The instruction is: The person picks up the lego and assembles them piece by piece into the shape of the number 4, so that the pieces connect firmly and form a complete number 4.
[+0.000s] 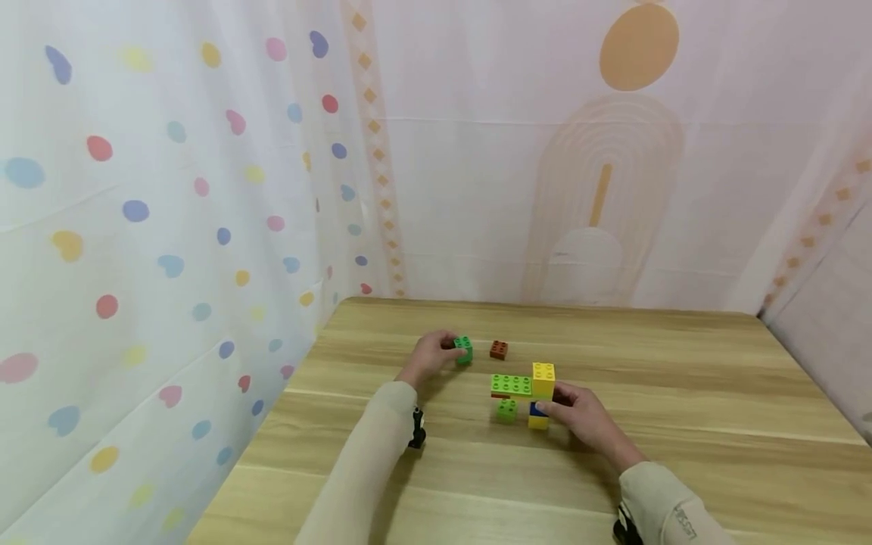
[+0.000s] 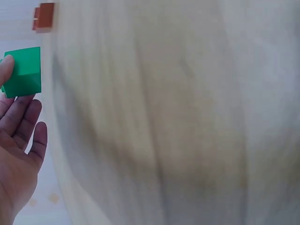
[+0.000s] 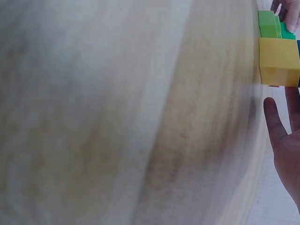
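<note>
My left hand [image 1: 433,354] pinches a green building brick [image 1: 463,350] between thumb and fingers, toward the back of the table. In the left wrist view the thumb lies on one side of the green brick [image 2: 26,72], with fingers beneath it. My right hand [image 1: 582,412] holds a built stack at its blue brick [image 1: 538,409]. Below the blue one is a yellow brick [image 1: 538,423]; at the top sits another yellow brick [image 1: 543,378]. A long lime-green brick [image 1: 511,384] reaches left from the stack, with a bit of red under it. A smaller lime-green brick [image 1: 506,410] shows below.
A brown-red brick [image 1: 499,350] lies on the wooden table [image 1: 681,363], right of the green brick. Patterned curtains [image 1: 470,189] hang behind the table and along its left. Dark wrist devices [image 1: 417,428] are on both forearms.
</note>
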The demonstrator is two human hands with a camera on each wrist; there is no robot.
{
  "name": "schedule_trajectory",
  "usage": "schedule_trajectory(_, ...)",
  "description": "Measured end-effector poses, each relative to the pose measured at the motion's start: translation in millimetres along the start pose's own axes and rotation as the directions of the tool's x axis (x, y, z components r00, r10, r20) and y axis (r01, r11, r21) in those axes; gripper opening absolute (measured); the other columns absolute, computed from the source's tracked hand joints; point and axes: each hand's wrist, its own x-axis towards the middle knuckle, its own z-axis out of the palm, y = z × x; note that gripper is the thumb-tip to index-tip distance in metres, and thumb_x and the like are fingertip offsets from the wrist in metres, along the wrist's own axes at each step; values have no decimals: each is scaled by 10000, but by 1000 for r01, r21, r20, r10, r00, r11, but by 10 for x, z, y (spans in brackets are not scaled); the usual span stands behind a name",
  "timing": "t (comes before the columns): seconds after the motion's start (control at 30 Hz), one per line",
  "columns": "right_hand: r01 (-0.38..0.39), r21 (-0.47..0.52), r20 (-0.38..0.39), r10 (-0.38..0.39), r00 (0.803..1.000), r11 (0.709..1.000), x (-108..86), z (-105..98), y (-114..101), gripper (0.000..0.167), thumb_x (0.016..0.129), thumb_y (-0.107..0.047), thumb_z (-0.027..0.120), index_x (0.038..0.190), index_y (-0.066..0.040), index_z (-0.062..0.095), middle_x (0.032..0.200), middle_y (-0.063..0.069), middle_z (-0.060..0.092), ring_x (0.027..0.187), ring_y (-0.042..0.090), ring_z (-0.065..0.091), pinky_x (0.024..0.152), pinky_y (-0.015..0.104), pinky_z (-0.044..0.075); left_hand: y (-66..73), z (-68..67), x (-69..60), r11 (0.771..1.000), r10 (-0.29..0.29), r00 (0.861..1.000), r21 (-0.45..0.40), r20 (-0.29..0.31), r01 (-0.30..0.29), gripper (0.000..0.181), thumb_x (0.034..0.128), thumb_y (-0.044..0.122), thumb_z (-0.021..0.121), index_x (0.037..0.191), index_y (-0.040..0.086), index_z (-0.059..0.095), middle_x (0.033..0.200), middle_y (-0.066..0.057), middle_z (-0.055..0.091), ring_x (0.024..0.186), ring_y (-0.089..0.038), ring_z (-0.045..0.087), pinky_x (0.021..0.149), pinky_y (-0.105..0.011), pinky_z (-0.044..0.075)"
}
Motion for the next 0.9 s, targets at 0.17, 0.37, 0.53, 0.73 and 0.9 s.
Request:
schedule_trajectory(0.17, -6, -3, 1, 6, 1000, 1000, 9, 1, 13, 460, 944, -297, 695, 1310, -27, 624, 1230, 114, 657, 1041, 188, 614, 864, 329, 496, 94, -52, -21, 999, 40, 999, -13, 23, -40, 234, 933, 282, 716, 1098, 119, 685, 1021, -18, 663, 952, -183, 605, 842, -362, 503)
schedule_trajectory(0.37, 2, -6, -1, -2, 1000, 1000, 36, 16, 9, 441, 941, -295, 700, 1291, -34, 641, 1219, 110, 663, 1037, 185, 611, 865, 313, 491, 268, -101, -150, 994, 91, 995, -69, 46, -88, 256, 927, 312, 721, 1110, 137, 684, 1020, -25, 655, 949, -194, 598, 799, -400, 520)
schedule_trajectory(0.53, 13, -15, -12, -13, 1000, 1000, 52, 19, 5, 428, 941, -294, 699, 1284, -42, 646, 1217, 116, 665, 1050, 194, 612, 881, 332, 492, 471, -73, -313, 979, 158, 982, -148, 98, -143, 279, 932, 312, 713, 1139, 129, 680, 1032, -40, 659, 943, -210, 601, 871, -550, 492)
schedule_trajectory(0.73, 24, -10, -5, -24, 1000, 1000, 57, 31, 12, 416, 951, -290, 687, 1276, -34, 643, 1203, 118, 666, 1052, 199, 611, 883, 338, 494, 624, -2, -477, 962, 211, 966, -207, 147, -179, 297, 942, 294, 702, 1176, 115, 670, 1039, -43, 661, 922, -192, 615, 883, -534, 495)
schedule_trajectory(0.9, 24, 9, -2, -24, 1000, 1000, 67, 46, 10, 413, 947, -281, 692, 1277, -38, 642, 1191, 109, 666, 1048, 200, 607, 874, 316, 491, 678, 14, -560, 959, 224, 963, -210, 147, -191, 293, 939, 246, 709, 1191, 103, 667, 1042, -44, 668, 925, -182, 625, 845, -427, 531)
